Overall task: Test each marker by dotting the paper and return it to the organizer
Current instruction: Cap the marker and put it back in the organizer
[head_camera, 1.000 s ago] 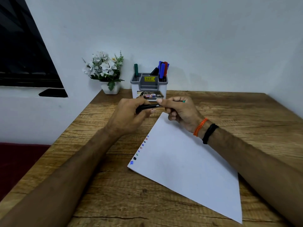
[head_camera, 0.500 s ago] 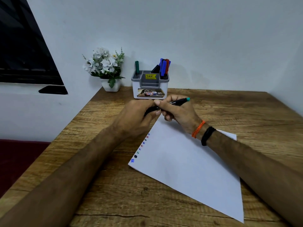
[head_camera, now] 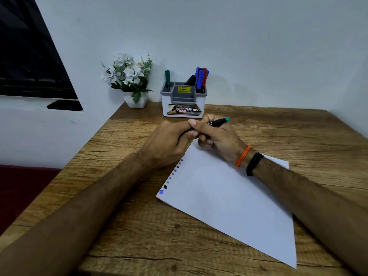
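A black marker (head_camera: 218, 122) with a teal end lies across both hands above the top corner of the white paper (head_camera: 229, 200). My right hand (head_camera: 216, 139) grips its barrel, the teal end sticking out to the right. My left hand (head_camera: 169, 143) is curled round the marker's other end, which is hidden by the fingers. A row of several coloured dots (head_camera: 172, 175) runs along the paper's left edge. Behind the hands stands the white and grey organizer (head_camera: 183, 104), with a green marker (head_camera: 167, 78) at its left and blue, red and black markers (head_camera: 201, 78) at its right.
A white pot of artificial flowers (head_camera: 130, 80) stands left of the organizer against the wall. The wooden table (head_camera: 139, 236) ends at the left above a dark red floor. A dark window frame (head_camera: 29, 56) fills the upper left.
Both hands have drawn together on the marker, and its teal end now tilts up to the right. The view has shifted slightly downward.
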The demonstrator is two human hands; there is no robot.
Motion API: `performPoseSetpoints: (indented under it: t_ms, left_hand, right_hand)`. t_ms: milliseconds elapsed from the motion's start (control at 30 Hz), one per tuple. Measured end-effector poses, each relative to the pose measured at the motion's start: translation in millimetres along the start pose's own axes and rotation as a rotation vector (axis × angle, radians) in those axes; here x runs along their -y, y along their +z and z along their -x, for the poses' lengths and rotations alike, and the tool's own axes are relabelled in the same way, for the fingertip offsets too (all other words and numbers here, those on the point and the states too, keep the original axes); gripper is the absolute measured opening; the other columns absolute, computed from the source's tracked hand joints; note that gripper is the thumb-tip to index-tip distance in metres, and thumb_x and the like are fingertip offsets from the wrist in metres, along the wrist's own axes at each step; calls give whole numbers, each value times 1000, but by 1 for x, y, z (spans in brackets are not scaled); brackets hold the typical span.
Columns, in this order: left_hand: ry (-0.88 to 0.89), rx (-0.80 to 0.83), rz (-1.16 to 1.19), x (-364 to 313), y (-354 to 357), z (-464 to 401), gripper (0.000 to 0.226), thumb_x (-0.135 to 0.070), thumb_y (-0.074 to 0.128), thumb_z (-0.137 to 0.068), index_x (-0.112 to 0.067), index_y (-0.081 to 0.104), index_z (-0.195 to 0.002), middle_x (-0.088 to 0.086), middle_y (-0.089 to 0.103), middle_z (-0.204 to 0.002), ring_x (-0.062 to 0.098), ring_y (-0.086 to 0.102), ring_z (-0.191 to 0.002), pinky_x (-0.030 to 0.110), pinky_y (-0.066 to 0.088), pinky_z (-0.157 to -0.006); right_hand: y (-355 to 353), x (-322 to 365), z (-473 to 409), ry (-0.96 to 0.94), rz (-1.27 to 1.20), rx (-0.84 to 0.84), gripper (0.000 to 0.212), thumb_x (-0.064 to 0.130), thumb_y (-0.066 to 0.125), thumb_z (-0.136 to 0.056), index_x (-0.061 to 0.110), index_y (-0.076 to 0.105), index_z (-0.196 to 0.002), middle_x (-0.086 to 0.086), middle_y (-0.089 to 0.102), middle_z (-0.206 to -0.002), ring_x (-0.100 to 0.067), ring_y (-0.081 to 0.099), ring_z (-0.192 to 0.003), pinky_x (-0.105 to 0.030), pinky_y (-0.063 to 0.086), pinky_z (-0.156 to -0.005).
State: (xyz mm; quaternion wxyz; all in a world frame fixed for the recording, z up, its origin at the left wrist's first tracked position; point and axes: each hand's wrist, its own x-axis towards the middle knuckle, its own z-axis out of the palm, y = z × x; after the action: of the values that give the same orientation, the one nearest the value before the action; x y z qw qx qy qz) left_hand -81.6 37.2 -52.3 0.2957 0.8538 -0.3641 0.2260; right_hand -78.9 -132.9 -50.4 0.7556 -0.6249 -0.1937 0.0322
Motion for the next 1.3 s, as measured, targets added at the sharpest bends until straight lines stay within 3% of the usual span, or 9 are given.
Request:
performPoseSetpoints:
  t_ms: [100, 233, 400, 533, 633, 700, 833, 1133, 1300]
  left_hand:
    - [-11, -14, 14, -1, -1, -1, 17, -22, 53, -98, -18, 70, -96, -22, 51, -62, -2, 46, -52, 17, 29, -50]
    - [-68, 39, 96, 3, -3, -1, 21, -37, 55, -98, -24, 71, -101, -12, 64, -70, 4, 50, -55, 20, 35, -51]
    - [-300, 119, 110, 16, -17, -3, 40, -57, 63, -83, -27, 70, -109, -8, 67, -82, 2, 55, -65, 21, 38, -57]
    - [-418, 171, 39, 32, -22, 3, 49, -68, 64, -73, -32, 71, -106, -6, 70, -98, 3, 59, -80, 28, 47, -68]
    - [-466, 226, -6, 35, -19, 5, 50, -69, 66, -71, -34, 70, -107, -7, 70, -105, 2, 60, -86, 33, 54, -80]
    - [-456, 240, -15, 36, -19, 5, 43, -62, 67, -75, -34, 69, -107, -7, 69, -98, 2, 59, -81, 31, 54, -77]
    - [-433, 255, -43, 30, -18, 6, 42, -59, 69, -72, -33, 68, -106, -11, 59, -63, -1, 50, -60, 24, 39, -63]
    - [-416, 279, -95, 27, -18, 5, 45, -51, 76, -68, -32, 65, -108, -14, 53, -59, -1, 47, -56, 23, 37, -65]
    - [-424, 293, -97, 27, -17, 3, 50, -55, 78, -69, -31, 65, -111, -18, 48, -64, -3, 44, -58, 24, 35, -63]
  right_hand:
    - [-2, -1, -2, -4, -37, 1, 30, 12, 66, -87, 9, 47, -64, 0, 59, -51, -3, 37, -36, -16, 30, -39]
    - [-8, -2, -4, -46, -12, 4, 25, 11, 71, -84, 14, 55, -64, -15, 61, -61, -5, 42, -40, -17, 33, -41]
    - [-16, 4, -6, -87, 4, -103, 5, 11, 64, -81, 8, 61, -79, 1, 46, -49, -5, 34, -38, -15, 27, -42]
    - [-23, 8, -3, 45, -28, -6, 37, 17, 47, -76, 0, 69, -101, -13, 64, -62, -13, 45, -40, -18, 34, -43]
    - [-17, 7, 2, 133, -20, 129, 39, 16, 43, -76, -2, 73, -94, -22, 73, -78, -17, 63, -51, -21, 47, -46]
    - [-11, 4, 5, 134, -6, 167, 26, 13, 50, -81, 1, 72, -85, -17, 73, -75, -14, 66, -52, -20, 50, -46]
    - [-4, -2, 10, 110, 159, 184, 8, 8, 64, -80, 1, 66, -82, -8, 68, -64, -13, 61, -45, -21, 50, -43]
    - [0, -6, 21, 90, 380, 168, 6, -7, 66, -86, -9, 69, -91, -9, 70, -65, -15, 67, -53, -26, 58, -53]
    - [5, -8, 22, 80, 480, 62, 5, -9, 65, -83, -6, 70, -83, -6, 67, -57, -13, 65, -47, -22, 51, -43]
